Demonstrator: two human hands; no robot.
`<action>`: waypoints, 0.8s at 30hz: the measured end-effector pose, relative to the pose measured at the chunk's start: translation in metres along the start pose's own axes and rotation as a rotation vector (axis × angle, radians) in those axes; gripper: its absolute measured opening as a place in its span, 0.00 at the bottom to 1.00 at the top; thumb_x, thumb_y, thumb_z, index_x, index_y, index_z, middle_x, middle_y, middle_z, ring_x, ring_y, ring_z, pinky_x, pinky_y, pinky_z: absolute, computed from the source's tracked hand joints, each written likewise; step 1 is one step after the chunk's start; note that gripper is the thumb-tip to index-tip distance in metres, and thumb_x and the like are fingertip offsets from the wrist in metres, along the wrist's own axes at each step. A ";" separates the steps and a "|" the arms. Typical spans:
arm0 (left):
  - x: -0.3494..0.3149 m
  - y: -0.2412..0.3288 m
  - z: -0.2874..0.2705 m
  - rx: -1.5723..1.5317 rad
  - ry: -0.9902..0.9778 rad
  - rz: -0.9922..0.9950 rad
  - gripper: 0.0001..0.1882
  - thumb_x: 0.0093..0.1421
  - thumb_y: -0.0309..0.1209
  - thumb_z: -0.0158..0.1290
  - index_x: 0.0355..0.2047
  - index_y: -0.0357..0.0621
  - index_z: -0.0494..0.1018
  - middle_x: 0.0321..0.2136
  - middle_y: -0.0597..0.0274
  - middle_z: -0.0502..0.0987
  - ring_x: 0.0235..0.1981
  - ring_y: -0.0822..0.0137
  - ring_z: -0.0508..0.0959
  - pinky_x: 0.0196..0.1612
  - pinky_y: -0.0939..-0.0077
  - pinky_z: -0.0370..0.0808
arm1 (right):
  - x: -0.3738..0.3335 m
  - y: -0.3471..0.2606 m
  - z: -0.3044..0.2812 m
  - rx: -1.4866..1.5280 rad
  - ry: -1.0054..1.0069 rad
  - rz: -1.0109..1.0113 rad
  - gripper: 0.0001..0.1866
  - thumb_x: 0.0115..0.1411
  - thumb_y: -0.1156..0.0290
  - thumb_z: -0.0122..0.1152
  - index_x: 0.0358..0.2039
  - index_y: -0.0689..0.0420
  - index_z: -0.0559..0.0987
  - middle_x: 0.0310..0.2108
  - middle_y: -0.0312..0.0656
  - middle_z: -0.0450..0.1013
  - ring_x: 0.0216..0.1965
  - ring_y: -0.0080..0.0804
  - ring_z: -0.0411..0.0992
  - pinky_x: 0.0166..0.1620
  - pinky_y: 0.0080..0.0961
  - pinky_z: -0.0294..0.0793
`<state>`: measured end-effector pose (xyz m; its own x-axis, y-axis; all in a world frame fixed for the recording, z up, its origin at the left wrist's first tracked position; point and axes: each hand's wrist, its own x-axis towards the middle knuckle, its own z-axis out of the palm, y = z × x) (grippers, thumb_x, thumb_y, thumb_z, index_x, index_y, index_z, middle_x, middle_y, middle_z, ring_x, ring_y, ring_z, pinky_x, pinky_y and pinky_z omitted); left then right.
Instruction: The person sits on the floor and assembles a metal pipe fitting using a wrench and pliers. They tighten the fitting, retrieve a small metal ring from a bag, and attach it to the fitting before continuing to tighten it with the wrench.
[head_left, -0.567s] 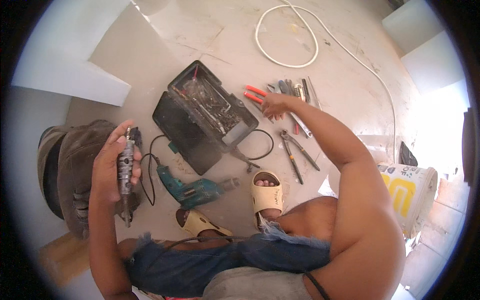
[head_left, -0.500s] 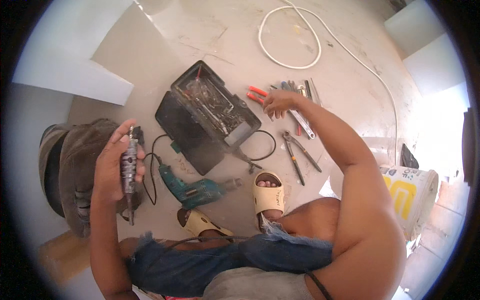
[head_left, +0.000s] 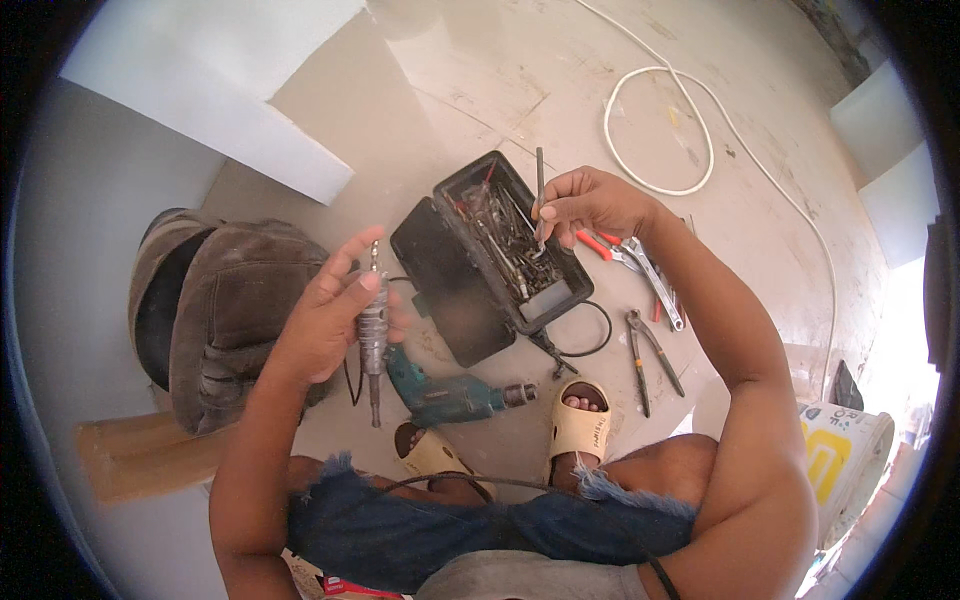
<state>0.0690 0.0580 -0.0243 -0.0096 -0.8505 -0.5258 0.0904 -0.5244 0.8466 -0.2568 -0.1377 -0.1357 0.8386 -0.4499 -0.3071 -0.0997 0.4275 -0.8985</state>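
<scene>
In my left hand (head_left: 325, 315) is a grey, ribbed cylindrical tool (head_left: 373, 330), held upright. A thin metal bit shows at its top and a narrow shank points down. My right hand (head_left: 600, 203) pinches a slim dark rod (head_left: 540, 172) between thumb and fingers, above the right side of an open black toolbox (head_left: 455, 335). The rod's lower end looks lighter; its exact kind cannot be made out. Inside the box lies a jumble of bits (head_left: 512, 250) and small metal parts. A green power drill (head_left: 450, 400) rests on the floor below the box.
Right of the box lie pincers (head_left: 640, 350), an adjustable wrench (head_left: 660, 285) and red-handled pliers (head_left: 595, 245). A brown bag (head_left: 250, 310) stands at left, a white bucket (head_left: 850, 450) at right. A white cable (head_left: 710, 150) loops across the far floor. My sandalled feet are close to the drill.
My right hand has moved from the pliers to above the toolbox and now holds the slim rod. My left hand, with the grey tool, has come closer to the box. The view has shifted.
</scene>
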 end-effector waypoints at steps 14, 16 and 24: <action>0.000 -0.002 0.000 0.019 0.013 0.012 0.32 0.72 0.37 0.50 0.73 0.59 0.52 0.37 0.56 0.77 0.40 0.56 0.84 0.41 0.58 0.85 | 0.012 -0.019 0.037 -0.092 0.116 -0.064 0.11 0.66 0.64 0.65 0.33 0.58 0.77 0.28 0.42 0.80 0.25 0.23 0.78 0.31 0.19 0.78; 0.000 -0.002 -0.001 0.012 0.016 0.015 0.32 0.72 0.36 0.50 0.73 0.60 0.52 0.37 0.56 0.77 0.39 0.56 0.84 0.41 0.58 0.85 | 0.013 -0.022 0.044 -0.084 0.153 -0.060 0.11 0.66 0.65 0.64 0.33 0.59 0.77 0.27 0.43 0.80 0.24 0.24 0.77 0.30 0.20 0.79; 0.001 0.001 0.002 0.026 0.009 0.007 0.31 0.73 0.34 0.48 0.73 0.59 0.52 0.37 0.55 0.77 0.39 0.56 0.83 0.41 0.58 0.84 | 0.021 -0.033 0.067 0.227 0.019 -0.038 0.09 0.66 0.70 0.60 0.38 0.64 0.76 0.30 0.49 0.81 0.22 0.26 0.78 0.28 0.22 0.80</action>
<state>0.0670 0.0563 -0.0241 -0.0003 -0.8538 -0.5205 0.0642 -0.5195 0.8521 -0.2006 -0.1089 -0.0915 0.8287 -0.4831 -0.2824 0.0565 0.5743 -0.8167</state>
